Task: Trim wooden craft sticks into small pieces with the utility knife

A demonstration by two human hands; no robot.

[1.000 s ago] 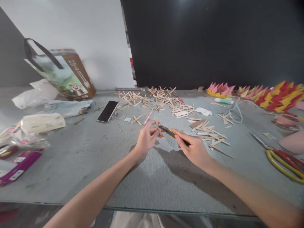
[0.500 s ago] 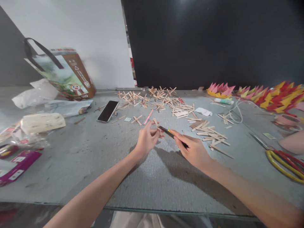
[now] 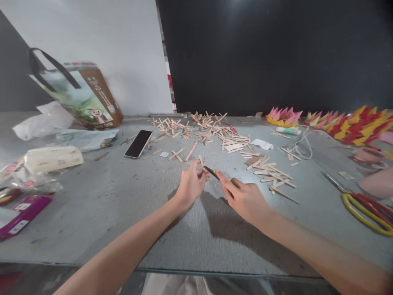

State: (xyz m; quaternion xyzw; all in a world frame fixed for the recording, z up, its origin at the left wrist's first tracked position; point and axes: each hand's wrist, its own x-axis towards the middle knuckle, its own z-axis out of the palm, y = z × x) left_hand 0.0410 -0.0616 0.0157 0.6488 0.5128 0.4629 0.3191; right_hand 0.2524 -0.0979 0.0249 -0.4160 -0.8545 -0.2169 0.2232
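Note:
Between the fingers of my left hand [image 3: 192, 184] is a wooden craft stick [image 3: 201, 161], its upper end poking out above them. My right hand [image 3: 245, 199] is wrapped round a black and yellow utility knife [image 3: 212, 172]. The knife's front end meets the stick close to my left fingertips; the blade itself is too small to make out. Just beyond my left hand lie a pink patterned pencil [image 3: 191, 151] and a pair of crossed sticks [image 3: 176, 155]. Loose craft sticks [image 3: 276, 176] are scattered beyond my right hand.
Several stick crosses [image 3: 172, 127] are heaped at the back of the grey table [image 3: 101, 217]. A phone [image 3: 138, 144], a carrier bag [image 3: 86, 96] and a purple packet [image 3: 24, 217] are to the left. Scissors [image 3: 365, 209], a white cable [image 3: 303, 145] and folded paper shapes [image 3: 356, 127] are at right.
My right hand has turned, so the knife now shows less of its side and its handle is mostly covered. My left hand keeps hold of the stick in nearly the same place.

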